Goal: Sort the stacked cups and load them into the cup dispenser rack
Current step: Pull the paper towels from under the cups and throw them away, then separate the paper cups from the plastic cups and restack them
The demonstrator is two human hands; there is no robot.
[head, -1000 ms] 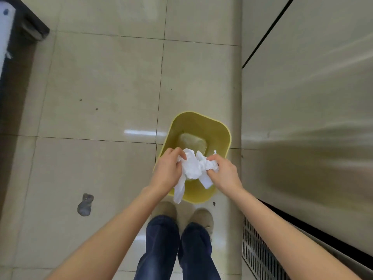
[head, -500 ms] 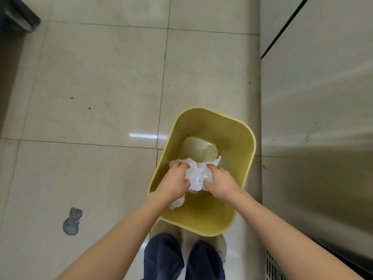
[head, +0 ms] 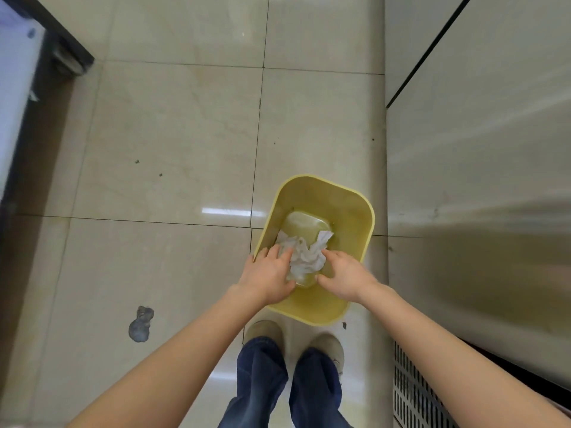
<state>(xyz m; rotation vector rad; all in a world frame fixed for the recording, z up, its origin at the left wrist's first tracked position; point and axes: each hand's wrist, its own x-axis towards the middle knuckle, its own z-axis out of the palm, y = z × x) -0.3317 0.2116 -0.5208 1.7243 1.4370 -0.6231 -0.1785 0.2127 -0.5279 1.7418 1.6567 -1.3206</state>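
No cups or dispenser rack are in view. A yellow plastic bin [head: 368, 217] stands on the tiled floor just in front of my feet. A crumpled white wad of paper [head: 306, 257] sits inside it, near the front wall. My left hand [head: 268, 273] and my right hand [head: 343, 273] hover over the bin's near rim, on either side of the wad. Both hands have their fingers spread, and the left fingertips touch the paper. Neither hand is closed around it.
A stainless steel cabinet front [head: 479, 180] runs along the right, with a vent grille [head: 414, 390] at its base. A dark-edged counter [head: 61, 47] juts in at the top left. A grey stain [head: 140, 324] marks the floor at left. My shoes [head: 265, 332] stand behind the bin.
The wad, gripped in both hands above the bin, has gone down inside it. My fingers have spread apart and let go of it.
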